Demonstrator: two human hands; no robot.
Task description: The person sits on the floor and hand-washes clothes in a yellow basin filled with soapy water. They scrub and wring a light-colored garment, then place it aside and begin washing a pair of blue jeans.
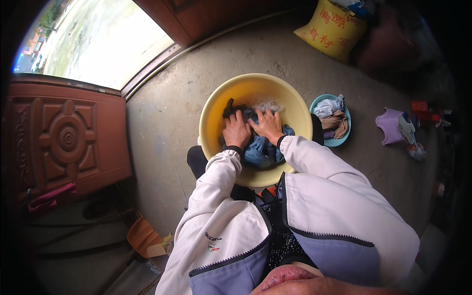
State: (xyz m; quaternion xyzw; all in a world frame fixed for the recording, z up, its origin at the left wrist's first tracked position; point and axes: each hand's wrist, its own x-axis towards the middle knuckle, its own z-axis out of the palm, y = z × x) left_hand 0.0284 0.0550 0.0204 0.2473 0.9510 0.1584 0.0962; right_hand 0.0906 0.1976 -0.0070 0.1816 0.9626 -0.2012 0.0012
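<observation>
In front of me stands a large yellow plastic basin (pixel 256 180) with wet clothes in it. My left hand (pixel 236 132) is bent over a dark wet garment (pixel 236 107), its fingers gripping the cloth. Close beside it, my right hand (pixel 267 124) holds the same dark bundle, thumb toward the left hand. Blue denim-like cloth (pixel 258 153) lies bunched below both hands, nearer to me. White suds (pixel 271 104) float by the far side of the right hand. Some of my fingertips are hidden in the fabric.
Right of the basin, a small turquoise basin (pixel 346 139) holds white and brown clothes. Farther right is a purple plastic stool (pixel 390 126). A yellow sack (pixel 328 31) stands at the far right. Left are a carved reddish-brown door (pixel 68 140) and an open doorway. Concrete floor (pixel 166 121) surrounds the basin.
</observation>
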